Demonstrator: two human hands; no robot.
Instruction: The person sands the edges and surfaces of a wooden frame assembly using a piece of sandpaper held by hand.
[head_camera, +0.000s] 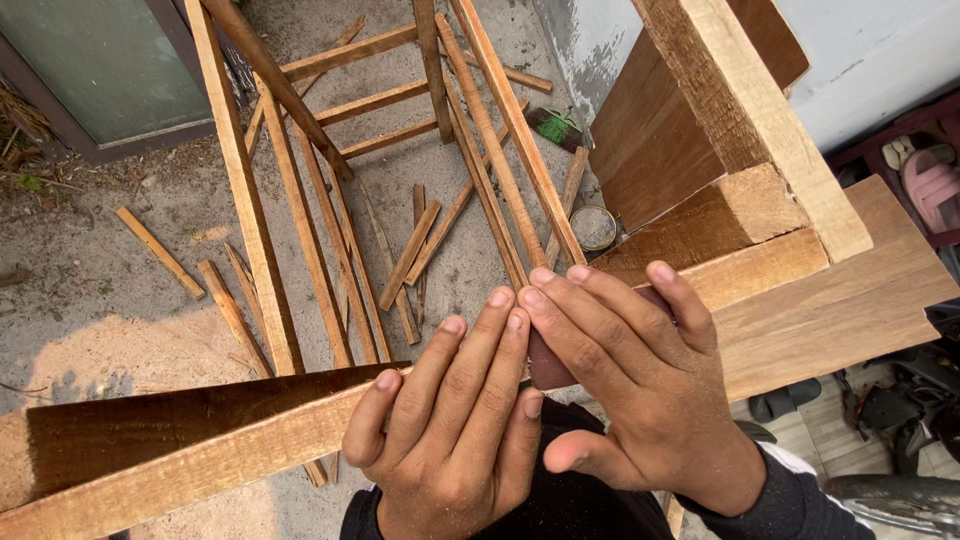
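Both hands (540, 390) on sandpaper (548, 365), wood frame (800, 300)

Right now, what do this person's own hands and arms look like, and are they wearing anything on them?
Both hands are bare: no gloves, rings or watch show. The left hand and right hand have short nails and a light dusting of pale sawdust on the fingers and knuckles. The right wrist runs into a dark long sleeve with a white stripe along it. The left forearm is out of view.
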